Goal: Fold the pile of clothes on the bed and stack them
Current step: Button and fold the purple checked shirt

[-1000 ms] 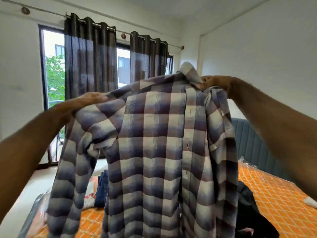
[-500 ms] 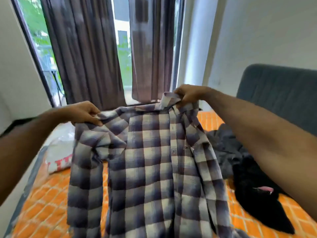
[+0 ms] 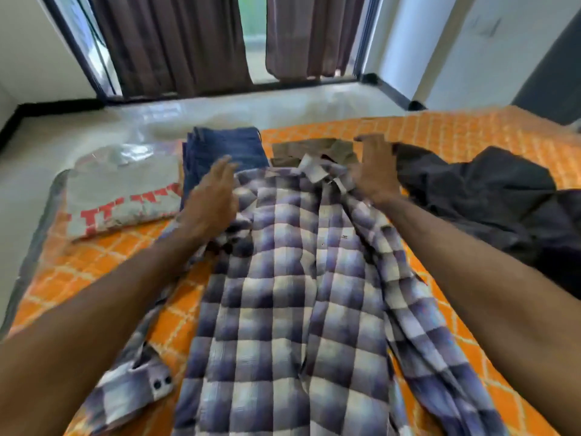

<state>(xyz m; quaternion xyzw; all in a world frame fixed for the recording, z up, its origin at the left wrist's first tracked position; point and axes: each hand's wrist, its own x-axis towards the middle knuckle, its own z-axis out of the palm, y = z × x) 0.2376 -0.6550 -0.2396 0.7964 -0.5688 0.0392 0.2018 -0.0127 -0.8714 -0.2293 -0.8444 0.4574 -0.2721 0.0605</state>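
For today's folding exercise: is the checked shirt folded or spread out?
Spread out: the checked shirt lies flat along the bed, sleeves splayed either side.

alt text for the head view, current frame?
A plaid shirt lies front-up on an orange bed, with the left hand and right hand open at its shoulders. Folded clothes sit beyond, dark unfolded garments at right.

Landmark: window [image 3: 256, 36], top centre, green blur behind the glass.
- Brown curtain [image 3: 176, 42], hanging left of the window, reaching down to the floor.
- Second brown curtain [image 3: 311, 33], hanging right of the window, shorter.
- Pale glossy floor [image 3: 220, 111], directly below the window.
- Black skirting [image 3: 56, 105], below and left of the window.
- White wall [image 3: 490, 51], right of the window.
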